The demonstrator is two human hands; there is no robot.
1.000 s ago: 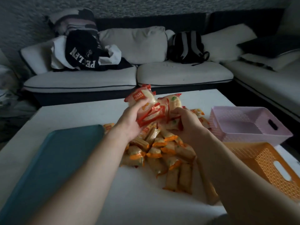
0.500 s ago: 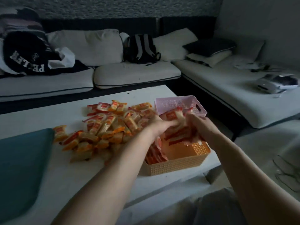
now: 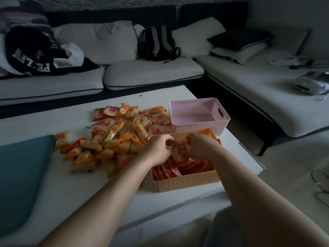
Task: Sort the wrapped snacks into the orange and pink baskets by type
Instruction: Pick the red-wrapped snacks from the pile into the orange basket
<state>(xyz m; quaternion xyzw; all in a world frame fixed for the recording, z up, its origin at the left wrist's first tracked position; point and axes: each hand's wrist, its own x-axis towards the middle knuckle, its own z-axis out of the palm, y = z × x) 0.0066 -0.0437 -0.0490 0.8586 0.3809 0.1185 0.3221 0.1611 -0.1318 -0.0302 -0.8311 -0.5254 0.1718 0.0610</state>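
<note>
Fingers point(image 3: 168, 139) of the left hand point(image 3: 158, 148) and of the right hand point(image 3: 201, 145) are curled round one bundle of red-wrapped snacks point(image 3: 181, 151). I read both grips as clamped on it. The bundle is held low over the orange basket point(image 3: 187, 180), which already holds a layer of red packets point(image 3: 178, 169).

Hazards, as I judge them:
1. The wrappers look like glossy film. A bundle squeezed from two sides may fan out, and a packet could slide over the far rim toward the pink basket point(image 3: 197, 128), which stands directly behind (touching or just apart, I cannot tell).
2. The unsorted pile point(image 3: 114, 138) lies against the orange basket's left side. The left forearm passes close by it and could sweep packets along.
3. The light is poor, so red and orange edges read alike and a mis-sort is likely.
4. The orange basket looks light and sits near the edge of the table point(image 3: 53, 196). A downward push could shift it.

Materials: both baskets are rectangular perforated plastic, and the pink one has a slot handle. The packets are small pillow shapes with crimped ends.
</note>
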